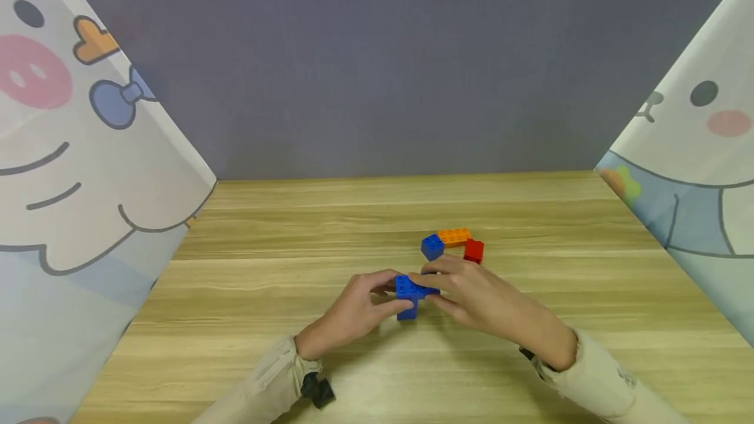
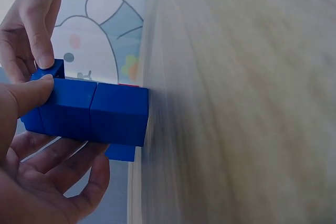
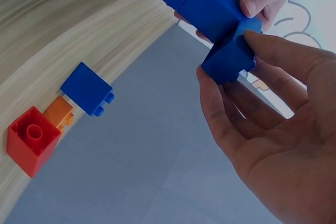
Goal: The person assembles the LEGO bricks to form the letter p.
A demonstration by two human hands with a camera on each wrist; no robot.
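Fingers (image 3: 281, 53) pinch in on both sides here! The right hand (image 1: 471, 288) has thumb and fingertips clamped on the top block (image 3: 228, 61), which juts out sideways from the blue stack (image 2: 94, 108); the left hand (image 1: 359, 303) grips that stack, thumb on one side, fingers curled round the other. And there's the stack, upright between the two hands, low over the table (image 1: 235, 319); whether its base touches the wood, nobody can tell from here.

It looks like hard, light plastic: stiff, smooth, a little slick on the flat walls, unlikely to break, though the joints could pop apart under a twist. Best hold? The column's flat sides, low down, with the jutting piece pinched by its walls, clear of the studs. Whether that top piece is fully seated can't be made out.

Just beyond the right hand, a loose blue block (image 1: 432, 249) sits beside an orange block (image 1: 454, 237), with a red block (image 1: 474, 251) at the orange one's far end, hollow underside showing. Behind it all, a grey backdrop (image 1: 400, 64)!
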